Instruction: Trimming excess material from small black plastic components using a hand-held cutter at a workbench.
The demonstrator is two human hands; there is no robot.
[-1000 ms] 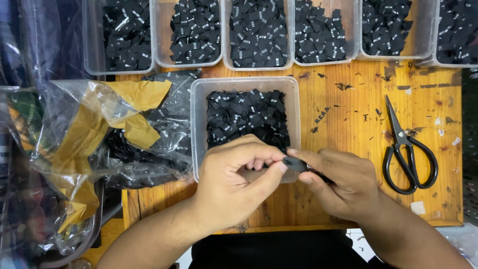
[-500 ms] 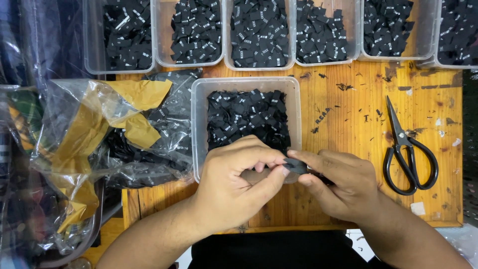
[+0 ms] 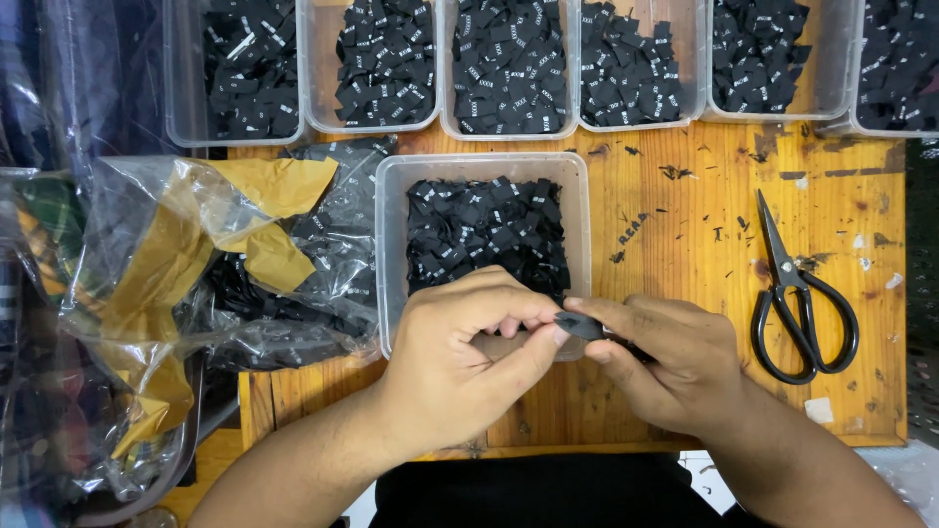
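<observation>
My left hand [image 3: 460,357] and my right hand [image 3: 665,362] meet over the near edge of a clear plastic tub [image 3: 391,254] filled with small black fabric labels. Both pinch one small black label [image 3: 579,325] between thumbs and forefingers. The label is mostly hidden by my fingers. Both hands hover just above the wooden table [image 3: 685,215].
Black scissors [image 3: 797,293] lie shut on the table at the right. A row of several clear tubs [image 3: 509,68] with black labels lines the far edge. A crumpled clear plastic bag [image 3: 225,274] with yellow paper and black labels lies at the left.
My fingers have shifted slightly on the label; the hands stay in the same place over the tub's near edge.
</observation>
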